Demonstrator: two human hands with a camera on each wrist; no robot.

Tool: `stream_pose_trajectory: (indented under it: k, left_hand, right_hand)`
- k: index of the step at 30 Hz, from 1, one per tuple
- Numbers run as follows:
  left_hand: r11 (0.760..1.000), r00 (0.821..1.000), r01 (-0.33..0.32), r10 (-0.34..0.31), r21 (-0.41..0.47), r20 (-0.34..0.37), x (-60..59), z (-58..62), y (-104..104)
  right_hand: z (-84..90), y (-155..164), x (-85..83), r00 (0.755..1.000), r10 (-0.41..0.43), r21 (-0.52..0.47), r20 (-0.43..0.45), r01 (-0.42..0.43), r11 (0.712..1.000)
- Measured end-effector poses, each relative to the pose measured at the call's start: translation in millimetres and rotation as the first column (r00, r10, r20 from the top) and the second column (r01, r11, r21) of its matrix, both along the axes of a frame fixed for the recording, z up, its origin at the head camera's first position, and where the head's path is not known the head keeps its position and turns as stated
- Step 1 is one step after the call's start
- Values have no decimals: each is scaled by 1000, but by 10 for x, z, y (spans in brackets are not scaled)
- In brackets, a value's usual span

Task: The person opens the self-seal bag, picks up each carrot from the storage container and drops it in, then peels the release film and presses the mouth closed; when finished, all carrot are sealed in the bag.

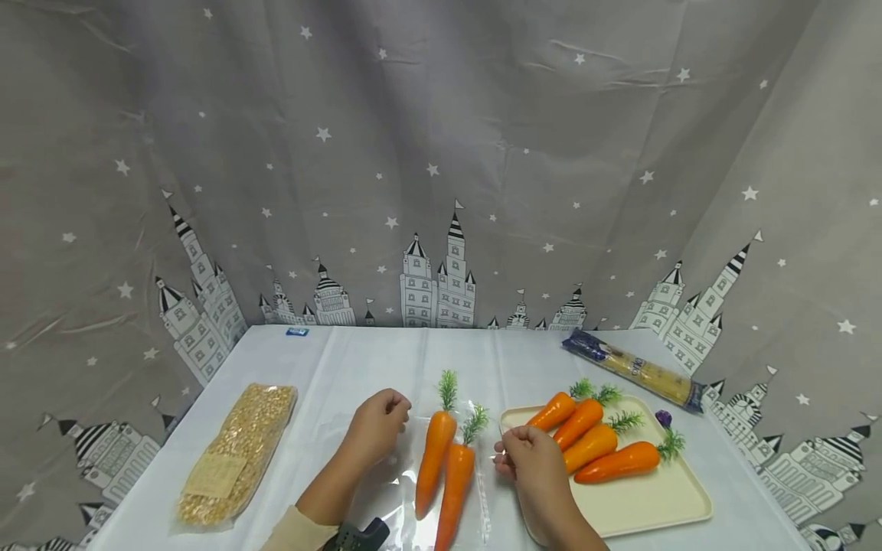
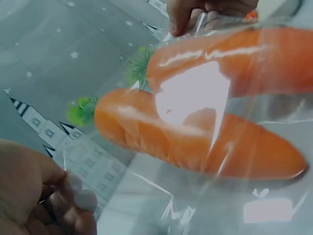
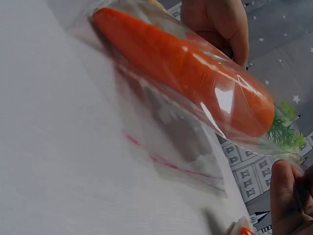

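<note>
Plastic bag (image 1: 387, 491) is just beside tray (image 1: 641, 503), edges seemingly pinched by left hand (image 1: 380, 425) and right hand (image 1: 534, 461).

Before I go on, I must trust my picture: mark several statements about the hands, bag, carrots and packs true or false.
1. Two carrots lie in the clear bag. True.
2. The bag lies between the tray and the grain pack. True.
3. The tray holds three carrots. False: four carrots lie on it.
4. The left hand and right hand pinch the bag. True.
5. The pasta lies left of the bag. False: the pasta lies right, beyond the tray.
6. The left hand holds the grain pack. False: the grain pack lies on the table.
</note>
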State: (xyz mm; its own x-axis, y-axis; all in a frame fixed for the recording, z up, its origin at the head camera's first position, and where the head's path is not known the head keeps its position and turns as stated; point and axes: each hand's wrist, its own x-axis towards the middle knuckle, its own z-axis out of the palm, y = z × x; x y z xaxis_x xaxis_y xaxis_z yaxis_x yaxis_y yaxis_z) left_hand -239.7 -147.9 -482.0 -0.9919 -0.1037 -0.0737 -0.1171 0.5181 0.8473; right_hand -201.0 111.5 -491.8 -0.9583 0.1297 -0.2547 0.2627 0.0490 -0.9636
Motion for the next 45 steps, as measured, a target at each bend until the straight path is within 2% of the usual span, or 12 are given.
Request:
stream_pose_trajectory:
  k: [8,15,20,24,29,34,39,41,45]
  left_hand:
    - [997,997,-31,35,68,-64,122,260,27]
    - [992,986,-37,56,123,-160,202,471,49]
    - [985,974,-27,64,168,-217,293,568,60]
    - [982,959,-15,67,186,-277,366,645,76]
    - [982,938,-5,70,188,-339,452,730,54]
    - [979,934,-9,81,202,-349,478,762,38]
    - [963,938,-17,109,270,-330,489,704,33]
    - [946,929,-10,128,323,-348,497,678,31]
    - [913,896,37,150,406,-418,490,659,32]
  right_hand:
    - [196,98,-51,986,5,15,-164,-3,1000]
    - [485,157,-65,961,-6,51,-278,21,998]
    - [684,181,-34,931,-2,88,-365,37,995]
    - [817,194,-12,899,11,124,-437,48,991]
    - [938,186,16,858,8,184,-514,101,978]
    - [993,171,29,840,5,206,-542,127,970]
    - [995,158,30,833,6,187,-553,117,975]
    - [996,151,34,826,5,174,-563,113,978]
    - [1013,140,29,810,-4,169,-586,127,977]
